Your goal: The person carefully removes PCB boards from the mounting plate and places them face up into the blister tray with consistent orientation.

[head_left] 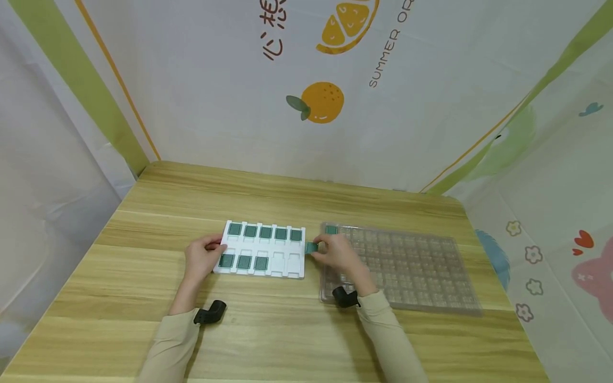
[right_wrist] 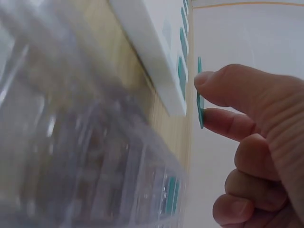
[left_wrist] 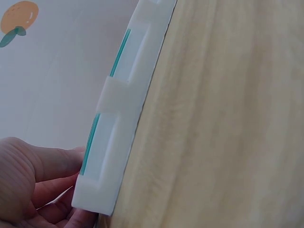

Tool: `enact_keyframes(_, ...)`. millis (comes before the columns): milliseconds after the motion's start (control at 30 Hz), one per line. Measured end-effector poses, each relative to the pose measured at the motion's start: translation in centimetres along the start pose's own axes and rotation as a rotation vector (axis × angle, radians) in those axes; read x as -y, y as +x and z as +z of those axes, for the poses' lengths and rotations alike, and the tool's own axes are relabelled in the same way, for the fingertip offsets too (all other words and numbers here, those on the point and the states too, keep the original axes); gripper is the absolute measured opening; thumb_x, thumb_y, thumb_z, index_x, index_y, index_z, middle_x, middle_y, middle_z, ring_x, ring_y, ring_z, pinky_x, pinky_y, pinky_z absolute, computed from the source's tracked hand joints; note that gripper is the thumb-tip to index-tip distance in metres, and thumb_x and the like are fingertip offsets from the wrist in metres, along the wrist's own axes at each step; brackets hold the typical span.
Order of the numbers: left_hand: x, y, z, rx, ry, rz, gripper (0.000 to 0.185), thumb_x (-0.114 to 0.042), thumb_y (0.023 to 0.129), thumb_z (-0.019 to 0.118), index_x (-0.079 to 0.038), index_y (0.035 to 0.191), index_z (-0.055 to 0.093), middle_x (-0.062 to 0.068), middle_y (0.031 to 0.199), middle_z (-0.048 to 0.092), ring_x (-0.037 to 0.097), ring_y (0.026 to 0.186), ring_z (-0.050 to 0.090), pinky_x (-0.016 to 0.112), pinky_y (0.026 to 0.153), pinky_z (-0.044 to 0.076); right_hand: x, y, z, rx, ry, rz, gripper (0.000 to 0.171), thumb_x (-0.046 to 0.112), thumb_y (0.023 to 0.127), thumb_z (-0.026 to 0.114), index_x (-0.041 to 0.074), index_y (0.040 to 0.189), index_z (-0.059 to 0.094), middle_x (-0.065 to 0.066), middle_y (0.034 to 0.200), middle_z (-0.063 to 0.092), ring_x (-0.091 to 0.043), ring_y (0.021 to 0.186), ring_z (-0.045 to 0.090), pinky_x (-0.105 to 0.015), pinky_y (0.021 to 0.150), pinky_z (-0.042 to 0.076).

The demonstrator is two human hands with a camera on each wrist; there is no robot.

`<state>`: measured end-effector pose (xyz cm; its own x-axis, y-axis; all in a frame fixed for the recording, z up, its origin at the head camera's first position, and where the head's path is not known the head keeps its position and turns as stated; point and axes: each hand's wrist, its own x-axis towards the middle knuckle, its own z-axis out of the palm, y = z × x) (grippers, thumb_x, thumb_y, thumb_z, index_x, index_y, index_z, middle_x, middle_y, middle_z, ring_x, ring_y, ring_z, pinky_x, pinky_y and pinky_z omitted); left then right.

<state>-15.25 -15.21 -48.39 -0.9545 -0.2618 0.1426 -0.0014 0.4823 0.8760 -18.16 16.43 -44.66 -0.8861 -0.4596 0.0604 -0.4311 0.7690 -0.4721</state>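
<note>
A white slotted tray [head_left: 249, 246] lies on the table with small green circuit boards [head_left: 265, 232] across its back row and in the left part of its front row. Two front slots at the right show bare white. My left hand [head_left: 202, 259] grips the tray's left edge, thumb at the rim and fingers curled below it in the left wrist view. Between thumb and forefinger, my right hand [head_left: 339, 254] pinches a green circuit board [right_wrist: 200, 95] by its edges. That board is just off the tray's right end, raised above the table.
Right of the white tray lies a large clear plastic tray [head_left: 412, 271] with many compartments, partly under my right forearm. Another green board [head_left: 331, 230] sits in its back left corner. A printed white curtain [head_left: 230, 117] hangs behind the wooden table [head_left: 268, 330].
</note>
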Motion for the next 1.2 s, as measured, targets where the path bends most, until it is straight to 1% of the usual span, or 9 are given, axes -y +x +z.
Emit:
enact_keyframes(233, 0.1, 0.1, 0.1, 0.003, -0.002, -0.011, 0.021, 0.006, 0.079, 0.066, 0.013, 0.099, 0.067, 0.027, 0.085, 0.066, 0.013, 0.068, 0.056, 0.007, 0.057, 0.039, -1.3, 0.0, -0.6, 0.036, -0.016, 0.024, 0.023, 0.014, 0.081, 0.073, 0.003, 0.101, 0.068, 0.006, 0.051, 0.037, -0.005, 0.045, 0.030, -0.018, 0.043, 0.027)
enact_keyframes(433, 0.1, 0.1, 0.1, -0.001, -0.003, -0.003, 0.021, 0.006, 0.079, 0.066, 0.013, 0.099, 0.067, 0.027, 0.085, 0.066, 0.014, 0.068, 0.057, 0.006, 0.056, 0.039, -2.4, 0.0, -1.1, 0.027, -0.055, 0.016, 0.026, 0.014, 0.081, 0.073, 0.001, 0.102, 0.068, 0.005, 0.054, 0.043, -0.006, 0.046, 0.033, -0.019, 0.045, 0.030)
enact_keyframes(500, 0.1, 0.1, 0.1, 0.001, -0.006, -0.007, 0.021, 0.007, 0.079, 0.066, 0.013, 0.099, 0.067, 0.027, 0.086, 0.066, 0.013, 0.068, 0.056, 0.006, 0.056, 0.038, -2.7, 0.0, -1.4, 0.025, -0.051, 0.012, 0.026, 0.013, 0.081, 0.073, 0.000, 0.102, 0.068, 0.005, 0.056, 0.044, -0.006, 0.047, 0.032, -0.020, 0.045, 0.029)
enact_keyframes(567, 0.1, 0.1, 0.1, 0.004, -0.008, -0.015, 0.021, 0.006, 0.079, 0.066, 0.013, 0.099, 0.067, 0.027, 0.086, 0.066, 0.011, 0.068, 0.056, 0.006, 0.057, 0.039, -2.9, -0.1, -1.7, 0.029, -0.043, 0.015, 0.026, 0.013, 0.081, 0.073, -0.001, 0.103, 0.068, 0.004, 0.056, 0.043, -0.007, 0.047, 0.031, -0.020, 0.045, 0.027)
enact_keyframes(767, 0.0, 0.1, 0.0, 0.010, -0.001, -0.018, 0.022, 0.006, 0.080, 0.066, 0.013, 0.100, 0.066, 0.028, 0.087, 0.066, 0.011, 0.068, 0.056, 0.006, 0.057, 0.039, -4.0, -0.3, -2.3, 0.010, -0.075, 0.010, 0.025, 0.014, 0.082, 0.072, 0.000, 0.103, 0.067, 0.006, 0.052, 0.039, -0.006, 0.046, 0.028, -0.020, 0.045, 0.025)
enact_keyframes(1000, 0.0, 0.1, 0.0, 0.009, 0.004, -0.011, 0.021, 0.006, 0.079, 0.066, 0.013, 0.099, 0.067, 0.027, 0.086, 0.066, 0.010, 0.068, 0.056, 0.006, 0.057, 0.039, -5.3, -0.3, -3.2, 0.019, -0.059, 0.059, 0.027, 0.015, 0.084, 0.070, 0.000, 0.108, 0.066, 0.004, 0.051, 0.036, -0.008, 0.045, 0.027, -0.021, 0.045, 0.024)
enact_keyframes(1200, 0.0, 0.1, 0.0, 0.003, -0.002, 0.000, 0.020, 0.007, 0.079, 0.066, 0.013, 0.098, 0.067, 0.027, 0.085, 0.066, 0.014, 0.068, 0.057, 0.006, 0.057, 0.039, -6.4, -0.2, -3.8, 0.021, -0.084, 0.091, 0.029, 0.015, 0.085, 0.068, -0.001, 0.109, 0.065, 0.004, 0.050, 0.035, -0.008, 0.044, 0.027, -0.022, 0.044, 0.024)
